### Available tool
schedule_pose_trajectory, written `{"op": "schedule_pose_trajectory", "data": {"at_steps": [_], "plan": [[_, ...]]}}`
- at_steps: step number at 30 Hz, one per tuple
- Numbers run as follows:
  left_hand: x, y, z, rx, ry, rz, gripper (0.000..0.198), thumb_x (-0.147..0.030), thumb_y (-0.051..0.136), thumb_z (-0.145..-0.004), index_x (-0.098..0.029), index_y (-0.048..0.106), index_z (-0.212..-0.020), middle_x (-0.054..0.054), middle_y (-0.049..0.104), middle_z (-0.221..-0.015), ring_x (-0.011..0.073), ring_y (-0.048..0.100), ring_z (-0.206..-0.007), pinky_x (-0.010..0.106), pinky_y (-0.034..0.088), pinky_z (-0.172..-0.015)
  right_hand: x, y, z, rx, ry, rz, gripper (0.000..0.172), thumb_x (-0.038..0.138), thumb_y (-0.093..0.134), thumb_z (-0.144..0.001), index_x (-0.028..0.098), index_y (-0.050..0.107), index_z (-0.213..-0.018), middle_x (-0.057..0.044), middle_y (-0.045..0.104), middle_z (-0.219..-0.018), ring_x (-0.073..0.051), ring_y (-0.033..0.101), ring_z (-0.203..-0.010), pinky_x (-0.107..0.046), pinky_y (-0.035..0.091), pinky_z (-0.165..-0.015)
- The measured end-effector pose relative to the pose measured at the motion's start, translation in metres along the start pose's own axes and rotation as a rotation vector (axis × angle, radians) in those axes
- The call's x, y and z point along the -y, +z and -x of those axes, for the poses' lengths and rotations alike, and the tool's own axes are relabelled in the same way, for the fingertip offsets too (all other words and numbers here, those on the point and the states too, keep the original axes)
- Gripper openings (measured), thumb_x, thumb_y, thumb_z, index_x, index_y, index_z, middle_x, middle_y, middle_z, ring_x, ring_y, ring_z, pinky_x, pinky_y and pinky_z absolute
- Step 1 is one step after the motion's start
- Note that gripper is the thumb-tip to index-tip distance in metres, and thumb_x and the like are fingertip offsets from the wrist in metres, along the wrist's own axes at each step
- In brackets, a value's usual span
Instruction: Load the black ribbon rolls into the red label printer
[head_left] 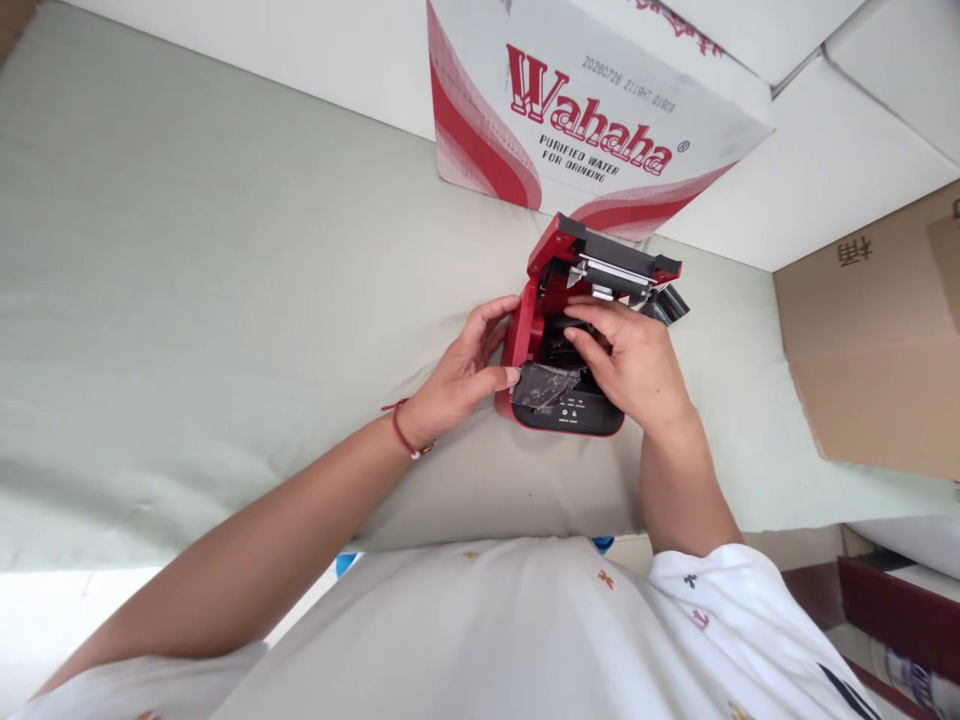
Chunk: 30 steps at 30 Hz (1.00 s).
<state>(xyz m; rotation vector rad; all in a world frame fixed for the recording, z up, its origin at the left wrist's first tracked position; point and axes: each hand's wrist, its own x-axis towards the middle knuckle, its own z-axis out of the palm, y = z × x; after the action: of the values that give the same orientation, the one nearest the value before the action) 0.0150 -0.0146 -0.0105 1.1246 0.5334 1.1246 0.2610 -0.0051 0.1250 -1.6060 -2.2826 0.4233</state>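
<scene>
A small red and black printer (pixel 609 418), which looks like a label printer, stands on the cloth-covered table with its lid (pixel 622 250) raised. Dark shiny film (pixel 546 385) lies crumpled across its front left edge. My left hand (pixel 480 365) grips the printer's left side, fingers along the wall and thumb at the front corner by the film. Over the open compartment is my right hand (pixel 634 355), its thumb and index finger curved and apart; its other fingers are hidden. Just behind that hand, a shiny black roll (pixel 667 305) sticks out at the right.
Behind the printer stands a white and red Wahaha water carton (pixel 592 110). A brown cardboard box (pixel 874 340) sits at the right end of the table. Pale green cloth (pixel 225 280) covers the tabletop, and dark red shelving (pixel 896 615) shows at lower right.
</scene>
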Motion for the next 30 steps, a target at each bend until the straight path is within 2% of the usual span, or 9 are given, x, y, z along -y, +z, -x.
{"op": "schedule_pose_trajectory", "data": {"at_steps": [3,6,9,12,15,19,25,28,30], "plan": [[0.002,-0.001,0.0,-0.001,-0.004,0.007,0.088,-0.059,0.1,-0.096,-0.042,0.061,-0.173,0.008,0.056,-0.193,0.0429,0.058,-0.175,0.068,0.046,-0.151,-0.004,-0.002,0.008,-0.039,-0.039,-0.043,0.034,0.031,0.066,-0.118,0.028,0.091,-0.141,-0.009,0.089,-0.155,-0.032,0.086,-0.144,-0.058,0.067,-0.131],[0.003,-0.002,0.0,-0.006,-0.002,0.008,0.088,-0.058,0.1,-0.095,-0.041,0.062,-0.172,0.008,0.057,-0.192,0.0422,0.06,-0.173,0.066,0.049,-0.15,-0.003,-0.002,0.012,-0.044,-0.021,0.051,0.041,0.026,0.065,-0.116,0.029,0.089,-0.149,-0.009,0.087,-0.159,-0.035,0.084,-0.145,-0.061,0.069,-0.13],[0.002,-0.002,0.0,-0.002,0.0,0.006,0.086,-0.057,0.099,-0.096,-0.04,0.062,-0.172,0.009,0.059,-0.19,0.0423,0.063,-0.171,0.065,0.054,-0.146,0.001,0.0,0.01,-0.011,-0.015,0.191,0.049,0.02,0.064,-0.113,0.031,0.087,-0.155,-0.008,0.086,-0.161,-0.038,0.084,-0.141,-0.058,0.075,-0.115],[0.001,-0.001,0.0,0.001,0.0,0.021,0.084,-0.056,0.099,-0.097,-0.04,0.063,-0.171,0.009,0.061,-0.189,0.0421,0.064,-0.17,0.066,0.055,-0.145,0.004,0.002,0.005,-0.018,-0.01,0.305,0.052,0.016,0.062,-0.11,0.033,0.089,-0.152,-0.008,0.087,-0.156,-0.038,0.087,-0.129,-0.053,0.076,-0.099],[0.001,-0.001,0.001,-0.001,-0.005,0.029,0.085,-0.055,0.1,-0.096,-0.04,0.063,-0.171,0.008,0.059,-0.19,0.0424,0.061,-0.174,0.067,0.051,-0.148,0.004,0.002,0.004,-0.012,0.005,0.346,0.053,0.016,0.059,-0.11,0.031,0.089,-0.151,-0.009,0.088,-0.154,-0.039,0.088,-0.124,-0.053,0.075,-0.095],[0.002,-0.002,0.001,0.009,-0.018,0.023,0.084,-0.054,0.098,-0.099,-0.04,0.061,-0.173,0.009,0.053,-0.196,0.0432,0.055,-0.18,0.068,0.045,-0.153,0.003,0.001,0.006,-0.049,0.007,0.256,0.049,0.022,0.059,-0.114,0.032,0.089,-0.151,-0.008,0.089,-0.151,-0.039,0.087,-0.132,-0.054,0.075,-0.102],[0.001,-0.001,0.001,0.02,-0.008,0.023,0.084,-0.055,0.098,-0.099,-0.039,0.061,-0.173,0.01,0.056,-0.193,0.0425,0.061,-0.174,0.066,0.05,-0.149,0.014,0.005,0.02,-0.17,0.08,0.17,0.04,0.028,0.063,-0.117,0.031,0.09,-0.145,-0.008,0.09,-0.151,-0.038,0.088,-0.133,-0.058,0.074,-0.111],[0.0,0.0,0.0,0.022,-0.003,0.018,0.084,-0.054,0.098,-0.099,-0.038,0.061,-0.173,0.01,0.057,-0.193,0.0422,0.061,-0.174,0.066,0.05,-0.15,0.021,0.002,0.029,-0.257,0.095,0.062,0.032,0.033,0.069,-0.118,0.032,0.092,-0.14,-0.005,0.09,-0.152,-0.033,0.09,-0.131,-0.05,0.075,-0.107],[-0.001,0.0,0.0,0.021,-0.004,0.013,0.085,-0.056,0.098,-0.099,-0.038,0.06,-0.173,0.011,0.057,-0.192,0.0426,0.06,-0.175,0.066,0.05,-0.15,0.021,0.0,0.032,-0.272,0.121,-0.06,0.03,0.037,0.074,-0.116,0.032,0.092,-0.138,-0.004,0.092,-0.147,-0.029,0.092,-0.117,-0.046,0.076,-0.099]]}}
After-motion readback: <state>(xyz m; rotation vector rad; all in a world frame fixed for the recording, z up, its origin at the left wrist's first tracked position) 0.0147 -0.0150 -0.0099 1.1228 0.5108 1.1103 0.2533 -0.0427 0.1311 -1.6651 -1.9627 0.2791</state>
